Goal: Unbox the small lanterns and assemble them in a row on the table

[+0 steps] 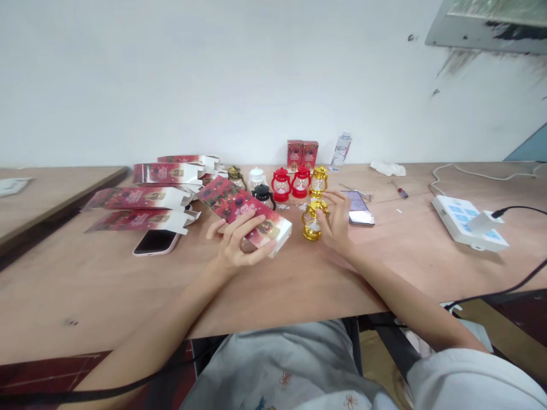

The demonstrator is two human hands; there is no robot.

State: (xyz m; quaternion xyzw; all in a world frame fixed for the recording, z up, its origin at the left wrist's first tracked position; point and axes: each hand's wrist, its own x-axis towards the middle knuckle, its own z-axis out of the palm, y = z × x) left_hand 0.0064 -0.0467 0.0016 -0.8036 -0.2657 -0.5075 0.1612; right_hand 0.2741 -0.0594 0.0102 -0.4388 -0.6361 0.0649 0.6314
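Observation:
My left hand [239,242] is wrapped round a red printed carton [245,213], which it holds tilted above the table with the white end toward the lower right. My right hand [337,222] has its thumb and fingers at the upper part of a small gold lantern [313,223], partly hiding it. Behind that lantern stands a second gold lantern [318,181], beside two red lanterns [281,185]. A white lantern [256,177], a bronze-coloured lantern [236,176] and a black lantern [264,195] are farther left, the black one partly covered by the carton.
Several flat red cartons [137,197] with open flaps lie at left, near a pink-edged phone [156,242]. Two upright cartons [294,155] and a bottle [341,151] stand by the wall. Another phone [359,209], a screwdriver [400,192] and a power strip [464,222] lie at right.

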